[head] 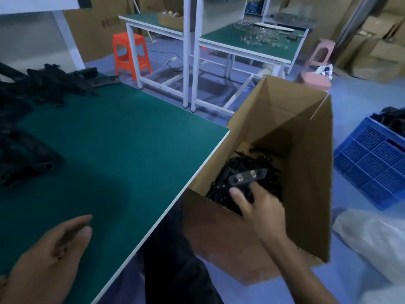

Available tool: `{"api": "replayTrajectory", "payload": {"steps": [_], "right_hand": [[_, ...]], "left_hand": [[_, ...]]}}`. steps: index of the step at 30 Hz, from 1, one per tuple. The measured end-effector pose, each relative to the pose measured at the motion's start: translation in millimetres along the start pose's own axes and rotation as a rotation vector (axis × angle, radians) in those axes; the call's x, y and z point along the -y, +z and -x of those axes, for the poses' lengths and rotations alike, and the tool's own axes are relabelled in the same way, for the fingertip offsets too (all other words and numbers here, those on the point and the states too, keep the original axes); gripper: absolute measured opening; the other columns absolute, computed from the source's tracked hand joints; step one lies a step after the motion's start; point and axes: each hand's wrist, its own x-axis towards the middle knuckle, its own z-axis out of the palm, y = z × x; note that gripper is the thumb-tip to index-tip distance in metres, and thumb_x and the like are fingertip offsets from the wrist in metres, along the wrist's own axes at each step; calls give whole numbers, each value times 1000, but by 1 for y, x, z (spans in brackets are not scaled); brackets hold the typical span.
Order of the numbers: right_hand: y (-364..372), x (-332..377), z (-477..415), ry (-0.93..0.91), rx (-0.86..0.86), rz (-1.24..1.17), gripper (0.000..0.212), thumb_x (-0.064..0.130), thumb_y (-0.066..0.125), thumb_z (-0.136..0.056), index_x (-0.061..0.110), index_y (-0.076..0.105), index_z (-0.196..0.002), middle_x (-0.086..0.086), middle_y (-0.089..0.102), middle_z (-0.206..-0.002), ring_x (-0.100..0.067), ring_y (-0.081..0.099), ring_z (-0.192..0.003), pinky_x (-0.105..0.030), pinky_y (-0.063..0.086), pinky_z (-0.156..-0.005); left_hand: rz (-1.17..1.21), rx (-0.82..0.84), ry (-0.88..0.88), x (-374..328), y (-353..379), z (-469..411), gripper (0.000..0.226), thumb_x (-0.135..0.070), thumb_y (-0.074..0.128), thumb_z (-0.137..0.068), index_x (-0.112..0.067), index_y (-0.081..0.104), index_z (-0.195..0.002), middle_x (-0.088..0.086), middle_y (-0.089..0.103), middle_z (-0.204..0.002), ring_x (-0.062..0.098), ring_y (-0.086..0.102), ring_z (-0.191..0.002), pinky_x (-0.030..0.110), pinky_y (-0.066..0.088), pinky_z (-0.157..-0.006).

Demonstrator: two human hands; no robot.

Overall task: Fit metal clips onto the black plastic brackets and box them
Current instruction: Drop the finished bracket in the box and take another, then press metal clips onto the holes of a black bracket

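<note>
- Your right hand is down inside the open cardboard box, which stands on the floor just beside the counter corner.
- Its fingers and thumb are curled onto the near edge of one black bracket and pinch it. The hand is a little blurred, so the exact grip is hard to read.
- That bracket lies roughly level, just above the heap of brackets at the bottom of the box. Two metal clips shine on its top face.
- Your left hand is over the near left part of the counter, palm turned inward, fingers straight and relaxed. It holds nothing.
- More black brackets lie in a loose pile on the far left of the counter, running down the left edge; whether they carry clips is too dark to tell.
- A blue crate with dark parts in it sits on the floor to the right of the box, well apart from it.
- A white bag lies at lower right.
- Beyond the counter: an orange stool, two more green-topped benches with small clear parts scattered on the right one, and a pink stool.
</note>
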Motion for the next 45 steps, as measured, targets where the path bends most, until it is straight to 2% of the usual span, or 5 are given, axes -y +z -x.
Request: {"api": "replayTrajectory", "payload": {"steps": [9, 21, 28, 35, 45], "right_hand": [[28, -80, -124, 276, 483, 443, 50, 56, 41, -102, 12, 59, -115, -11, 66, -112, -34, 60, -107, -45, 45, -99], [67, 114, -102, -253, -13, -177, 13, 28, 63, -97, 17, 71, -95, -7, 72, -82, -35, 67, -76, -36, 45, -61], [117, 258, -72, -653, 356, -351, 8, 27, 64, -95, 23, 70, -100, 6, 71, -95, -20, 65, -87, -37, 52, -80], [194, 364, -43, -1016, 647, -66, 59, 32, 56, -100, 26, 34, -155, -5, 41, -152, -32, 38, -137, -46, 44, -105], [192, 377, -13, -1025, 404, -285, 40, 20, 42, -109, 10, 48, -148, -5, 59, -139, -26, 48, -129, -35, 42, -105]], "left_hand": [[64, -41, -79, -11, -18, 28, 69, -91, 47, -75, -48, 62, -127, -28, 69, -114, 0, 68, -101, 33, 58, -86], [225, -54, -240, -56, -47, 62, 13, -42, 61, -94, -50, 69, -101, -26, 71, -101, -11, 65, -88, 30, 49, -91], [162, -94, -265, -42, -66, 79, 17, -41, 59, -97, -53, 65, -107, -32, 65, -105, -13, 58, -101, 18, 48, -86], [198, -177, -307, -38, -90, 98, 21, -50, 56, -95, -65, 62, -108, -45, 57, -109, -20, 53, -102, 18, 44, -89], [258, -272, -374, -35, -100, 101, 15, -49, 57, -96, -52, 66, -108, -43, 60, -105, -16, 58, -101, 15, 46, -90]]}}
